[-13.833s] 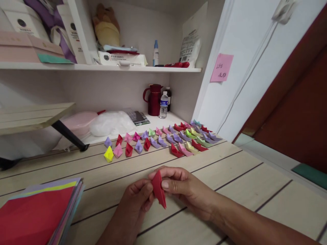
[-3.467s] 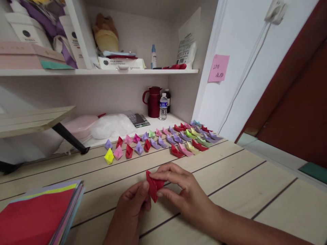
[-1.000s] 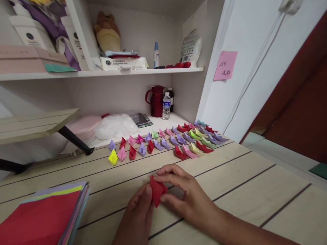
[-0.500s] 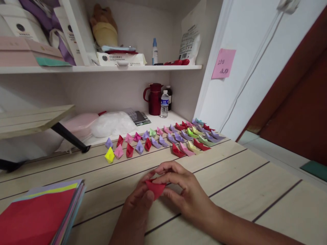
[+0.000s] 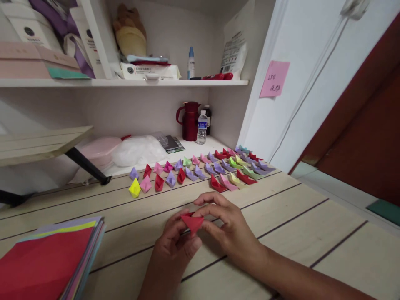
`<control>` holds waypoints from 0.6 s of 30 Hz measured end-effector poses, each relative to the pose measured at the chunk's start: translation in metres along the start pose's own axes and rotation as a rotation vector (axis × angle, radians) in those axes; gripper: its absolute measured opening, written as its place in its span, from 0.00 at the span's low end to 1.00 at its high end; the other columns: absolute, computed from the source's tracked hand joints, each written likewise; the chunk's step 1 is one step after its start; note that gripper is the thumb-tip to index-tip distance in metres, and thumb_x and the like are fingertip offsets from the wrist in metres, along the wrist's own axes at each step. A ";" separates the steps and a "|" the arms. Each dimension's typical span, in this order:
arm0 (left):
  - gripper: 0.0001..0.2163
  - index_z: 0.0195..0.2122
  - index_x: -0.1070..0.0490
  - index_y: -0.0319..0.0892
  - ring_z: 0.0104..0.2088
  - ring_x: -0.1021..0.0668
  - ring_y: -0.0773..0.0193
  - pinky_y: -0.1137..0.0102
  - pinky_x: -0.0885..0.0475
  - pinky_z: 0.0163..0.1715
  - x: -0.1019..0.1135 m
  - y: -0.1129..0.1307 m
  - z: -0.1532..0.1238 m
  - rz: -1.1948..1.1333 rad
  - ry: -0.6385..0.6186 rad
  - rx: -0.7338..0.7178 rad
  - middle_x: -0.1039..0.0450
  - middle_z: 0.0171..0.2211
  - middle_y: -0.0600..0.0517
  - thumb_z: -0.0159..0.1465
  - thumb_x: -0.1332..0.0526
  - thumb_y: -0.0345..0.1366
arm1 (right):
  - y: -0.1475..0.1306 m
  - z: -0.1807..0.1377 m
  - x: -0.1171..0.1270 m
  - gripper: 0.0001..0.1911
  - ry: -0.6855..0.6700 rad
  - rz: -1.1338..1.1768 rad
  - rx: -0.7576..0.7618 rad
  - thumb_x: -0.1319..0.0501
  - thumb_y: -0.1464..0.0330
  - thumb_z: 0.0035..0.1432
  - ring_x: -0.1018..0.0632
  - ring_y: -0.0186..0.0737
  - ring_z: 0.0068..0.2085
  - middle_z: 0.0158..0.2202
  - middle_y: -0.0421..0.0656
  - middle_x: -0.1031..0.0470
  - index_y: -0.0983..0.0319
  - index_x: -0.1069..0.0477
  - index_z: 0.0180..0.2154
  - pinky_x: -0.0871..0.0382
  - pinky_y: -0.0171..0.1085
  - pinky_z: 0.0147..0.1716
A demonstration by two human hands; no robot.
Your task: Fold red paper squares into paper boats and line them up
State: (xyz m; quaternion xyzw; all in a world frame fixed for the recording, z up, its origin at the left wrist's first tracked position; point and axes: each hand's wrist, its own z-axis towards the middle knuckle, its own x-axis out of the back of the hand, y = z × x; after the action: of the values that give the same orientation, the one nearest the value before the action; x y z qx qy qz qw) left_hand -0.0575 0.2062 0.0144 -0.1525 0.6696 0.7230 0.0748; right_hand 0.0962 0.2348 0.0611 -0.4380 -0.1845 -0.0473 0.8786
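Head view: left hand (image 5: 175, 243) part-curled, gripping red folded paper (image 5: 193, 225), thumb by its lower tip; right hand (image 5: 231, 227) loosely curled, forefinger and thumb at its right corner. Paper above bench (image 5: 281, 212), nearer than paper boats (image 5: 199, 173). Paper stack (image 5: 46, 262) at left.

open tabletop (image 5: 312, 237) beside the right hand (image 5: 233, 229), paper boats (image 5: 199, 173) blocking the far side, paper stack (image 5: 50, 260) blocking left

Folded red piece (image 5: 193, 225) — paper (matt).
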 end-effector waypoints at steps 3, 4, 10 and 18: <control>0.17 0.37 0.22 0.44 0.45 0.22 0.57 0.69 0.26 0.40 -0.004 -0.001 -0.002 0.020 0.041 -0.005 0.25 0.47 0.47 0.46 0.27 0.42 | 0.004 0.001 0.001 0.13 0.027 -0.030 -0.008 0.39 0.81 0.55 0.25 0.40 0.47 0.44 0.44 0.27 0.59 0.22 0.35 0.31 0.38 0.47; 0.18 0.39 0.24 0.45 0.41 0.21 0.60 0.70 0.26 0.38 -0.006 -0.001 -0.003 0.008 0.072 0.017 0.23 0.43 0.48 0.46 0.27 0.40 | 0.005 0.002 0.001 0.13 0.041 -0.041 -0.009 0.39 0.81 0.55 0.25 0.41 0.46 0.44 0.44 0.27 0.58 0.22 0.35 0.31 0.39 0.47; 0.27 0.48 0.33 0.50 0.41 0.21 0.60 0.68 0.25 0.36 -0.011 -0.002 -0.008 0.174 0.276 -0.125 0.26 0.47 0.49 0.47 0.28 0.38 | 0.010 0.004 0.005 0.13 0.061 -0.163 0.011 0.39 0.82 0.53 0.26 0.44 0.49 0.46 0.45 0.27 0.59 0.23 0.33 0.32 0.44 0.49; 0.08 0.40 0.25 0.51 0.53 0.28 0.55 0.56 0.28 0.51 0.010 0.008 -0.005 0.949 0.179 -0.668 0.35 0.51 0.48 0.60 0.36 0.34 | 0.009 -0.001 0.001 0.09 -0.048 -0.390 0.054 0.36 0.80 0.50 0.28 0.49 0.50 0.51 0.45 0.27 0.60 0.25 0.31 0.35 0.49 0.49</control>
State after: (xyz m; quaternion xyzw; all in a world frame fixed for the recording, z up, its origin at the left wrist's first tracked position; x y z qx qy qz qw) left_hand -0.0688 0.1999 0.0182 0.0884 0.4041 0.8336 -0.3662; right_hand 0.0999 0.2399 0.0543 -0.3714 -0.2878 -0.2012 0.8595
